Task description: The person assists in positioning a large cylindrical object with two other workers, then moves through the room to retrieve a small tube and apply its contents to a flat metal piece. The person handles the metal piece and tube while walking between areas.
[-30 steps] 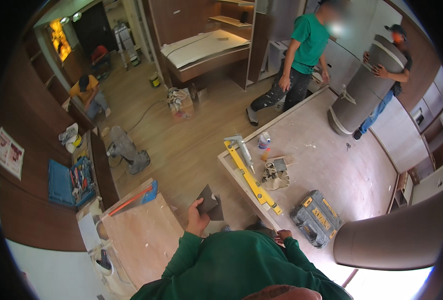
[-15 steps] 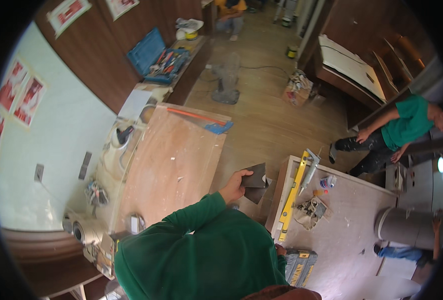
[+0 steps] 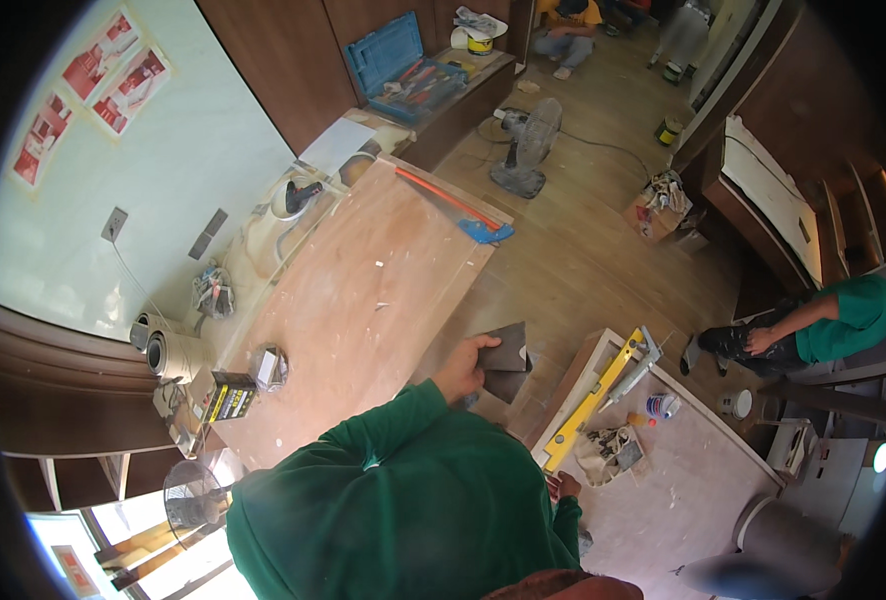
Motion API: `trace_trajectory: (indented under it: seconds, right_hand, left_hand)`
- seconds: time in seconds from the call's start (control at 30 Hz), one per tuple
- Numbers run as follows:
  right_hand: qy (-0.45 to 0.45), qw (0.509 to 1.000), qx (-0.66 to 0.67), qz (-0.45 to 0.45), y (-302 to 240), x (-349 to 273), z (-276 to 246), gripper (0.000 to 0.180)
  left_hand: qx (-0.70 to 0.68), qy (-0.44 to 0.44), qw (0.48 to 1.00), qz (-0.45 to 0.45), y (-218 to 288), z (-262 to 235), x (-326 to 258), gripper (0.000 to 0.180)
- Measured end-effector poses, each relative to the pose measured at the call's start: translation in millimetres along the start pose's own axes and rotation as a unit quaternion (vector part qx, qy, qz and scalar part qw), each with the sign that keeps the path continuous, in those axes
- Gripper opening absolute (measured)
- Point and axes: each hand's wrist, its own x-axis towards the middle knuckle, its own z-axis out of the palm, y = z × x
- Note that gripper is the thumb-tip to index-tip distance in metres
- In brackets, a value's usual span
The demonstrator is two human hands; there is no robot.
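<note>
Left hand: the bare left hand [image 3: 463, 368] has a firm pinch on the dark flat sheets [image 3: 504, 348], thumb on top, fingers out of sight underneath.
Dark sheets: two pieces overlap at angles, held up over the strip of floor between the two work surfaces.
Right hand: down by the near edge of the right-hand table [image 3: 678, 485] sits the right hand [image 3: 565, 486], just beside the lower end of the yellow level; whether it grips anything, I cannot tell.
Yellow level: the yellow level [image 3: 597, 400] lies along that table's edge, a caulking gun [image 3: 631, 378] alongside.
Table clutter: a cloth pouch [image 3: 595, 458] slumps near the level, with a small can [image 3: 663, 405] farther along.
Left board: across the gap, the broad wooden board [image 3: 343, 310] carries a long orange tool [image 3: 448, 199] with a blue end, laid along its far edge.
Floor: a grey fan [image 3: 533, 140] stands beyond the board.
Co-workers: one person in green [image 3: 848, 318] at the right, another in yellow [image 3: 575, 20] crouches far off.
</note>
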Motion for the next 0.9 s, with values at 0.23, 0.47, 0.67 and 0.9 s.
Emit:
trace_trajectory:
  seconds: [0.23,0.47,0.67,0.9]
  right_hand:
    - [-0.038,0.999,-0.006,0.012,-14.3,25.6,-29.3,0.027]
    - [-0.056,0.998,-0.033,0.01,-22.5,31.6,-42.3,0.024]
    - [-0.097,0.995,-0.027,0.023,-10.2,51.3,-58.9,0.025]
    - [-0.071,0.997,-0.039,-0.016,11.8,67.5,-70.1,0.023]
  left_hand:
    - [0.022,-0.012,0.999,0.023,-46.6,34.4,-12.5,0.031]
    - [0.02,-0.016,0.999,0.019,-74.8,28.2,-7.7,0.033]
    - [0.003,-0.013,1.0,0.024,-89.3,25.1,-6.0,0.032]
    - [0.016,-0.013,1.0,0.005,-100.0,26.7,2.3,0.028]
